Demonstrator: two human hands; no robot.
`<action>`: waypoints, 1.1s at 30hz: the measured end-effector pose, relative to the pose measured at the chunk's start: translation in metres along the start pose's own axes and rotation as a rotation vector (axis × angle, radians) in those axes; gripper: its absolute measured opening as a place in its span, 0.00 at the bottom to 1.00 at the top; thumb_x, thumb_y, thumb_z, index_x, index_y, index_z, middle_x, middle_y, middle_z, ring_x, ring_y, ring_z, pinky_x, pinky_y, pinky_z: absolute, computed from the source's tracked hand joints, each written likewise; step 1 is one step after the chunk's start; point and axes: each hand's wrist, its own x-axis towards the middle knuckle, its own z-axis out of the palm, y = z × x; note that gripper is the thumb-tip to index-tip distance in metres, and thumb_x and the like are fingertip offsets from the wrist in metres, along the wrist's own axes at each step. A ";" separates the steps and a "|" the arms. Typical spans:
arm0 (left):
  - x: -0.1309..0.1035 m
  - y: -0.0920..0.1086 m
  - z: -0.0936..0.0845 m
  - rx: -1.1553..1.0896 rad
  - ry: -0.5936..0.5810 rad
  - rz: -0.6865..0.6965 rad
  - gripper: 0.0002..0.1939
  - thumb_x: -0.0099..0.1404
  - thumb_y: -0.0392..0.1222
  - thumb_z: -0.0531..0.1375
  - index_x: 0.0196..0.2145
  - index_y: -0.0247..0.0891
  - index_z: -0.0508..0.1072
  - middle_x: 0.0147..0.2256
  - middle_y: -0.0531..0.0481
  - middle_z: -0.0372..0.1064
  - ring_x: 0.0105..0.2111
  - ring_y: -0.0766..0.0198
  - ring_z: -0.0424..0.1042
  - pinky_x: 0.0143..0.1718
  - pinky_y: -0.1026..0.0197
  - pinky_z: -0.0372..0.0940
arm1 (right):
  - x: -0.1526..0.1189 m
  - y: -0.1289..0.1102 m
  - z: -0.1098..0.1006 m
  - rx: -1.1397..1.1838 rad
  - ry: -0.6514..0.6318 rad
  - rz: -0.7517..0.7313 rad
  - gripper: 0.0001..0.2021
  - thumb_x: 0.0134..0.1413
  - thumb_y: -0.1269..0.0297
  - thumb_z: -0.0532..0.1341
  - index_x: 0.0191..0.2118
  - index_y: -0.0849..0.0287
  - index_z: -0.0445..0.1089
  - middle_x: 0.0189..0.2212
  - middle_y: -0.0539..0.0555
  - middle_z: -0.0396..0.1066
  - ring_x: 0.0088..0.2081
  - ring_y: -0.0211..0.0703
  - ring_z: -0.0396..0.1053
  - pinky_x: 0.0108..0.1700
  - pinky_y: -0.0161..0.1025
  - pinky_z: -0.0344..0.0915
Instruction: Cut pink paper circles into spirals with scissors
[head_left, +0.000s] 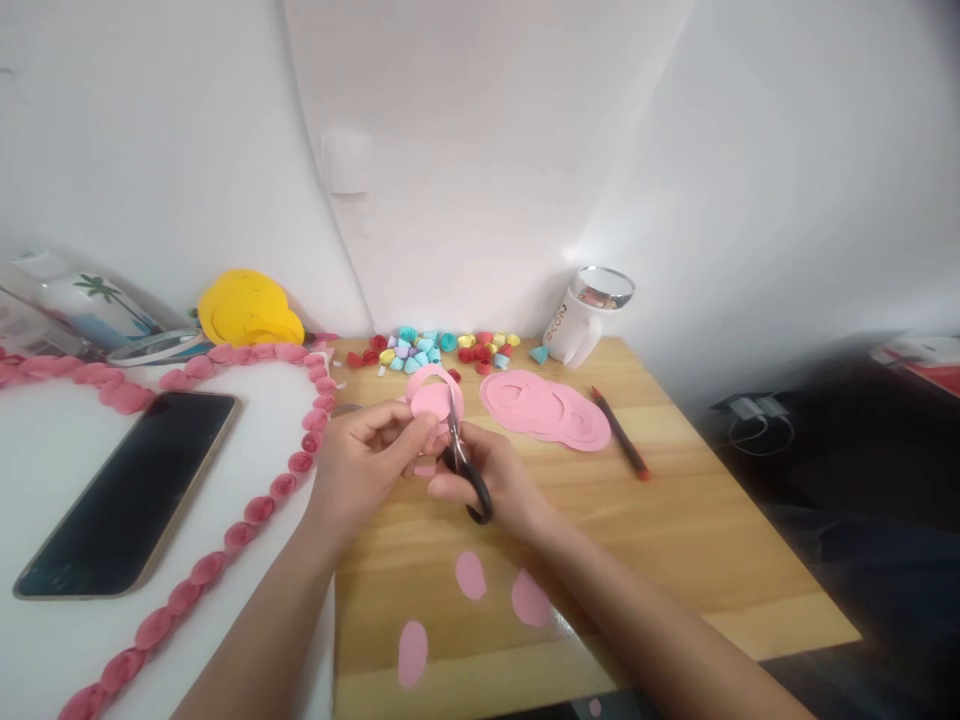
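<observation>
My left hand [379,445] pinches a pink paper circle [432,400] that is partly cut, with a ring of paper curving round its far side. In my right hand [495,475] is a pair of scissors [466,480] with black handles, its blades up against the right side of the paper. My fingers hide part of the handles. Pink paper spirals and rounds [544,405] lie overlapping to the right of my hands. Small pink paper ovals [412,653] are scattered on the wood nearer to me.
Rolled paper flowers [420,350] in several colours lie along the back, beside a white mug [574,325]. A dark red-tipped pen [621,435] rests on the wooden table [675,560]. At left, a phone [127,500] lies on a white board edged with pink paper roses [206,568]; yellow paper [247,305] is behind.
</observation>
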 end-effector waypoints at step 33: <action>-0.003 0.006 0.000 0.064 -0.037 -0.001 0.11 0.56 0.40 0.59 0.18 0.36 0.68 0.13 0.58 0.60 0.14 0.75 0.58 0.16 0.71 0.55 | 0.000 0.002 -0.001 0.061 -0.034 0.028 0.22 0.34 0.54 0.69 0.32 0.59 0.61 0.25 0.48 0.60 0.26 0.34 0.56 0.27 0.32 0.55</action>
